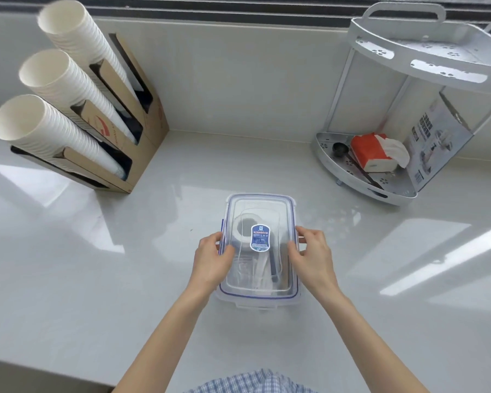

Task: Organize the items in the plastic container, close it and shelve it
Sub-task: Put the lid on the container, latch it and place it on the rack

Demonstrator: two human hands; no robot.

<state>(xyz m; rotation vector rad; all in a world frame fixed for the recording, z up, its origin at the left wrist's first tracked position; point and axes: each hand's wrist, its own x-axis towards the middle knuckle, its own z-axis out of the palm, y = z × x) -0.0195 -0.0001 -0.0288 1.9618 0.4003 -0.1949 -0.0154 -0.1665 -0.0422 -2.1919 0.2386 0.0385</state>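
Note:
A clear plastic container (260,300) with a blue-trimmed lid (260,205) stands on the white counter in front of me. The lid lies on top and carries a blue oval label (260,237). Through it I see a white roll, a dark handle and clear wrapped pieces inside. My left hand (213,258) grips the lid's left edge at its side clip. On the opposite edge, my right hand (312,251) holds the right side clip with fingers on the lid.
A cardboard holder (142,154) with three stacks of white paper cups stands at the back left. A white two-tier corner shelf (391,194) at the back right holds an orange tissue pack (369,153), a black scoop and a printed box. A window ledge runs behind.

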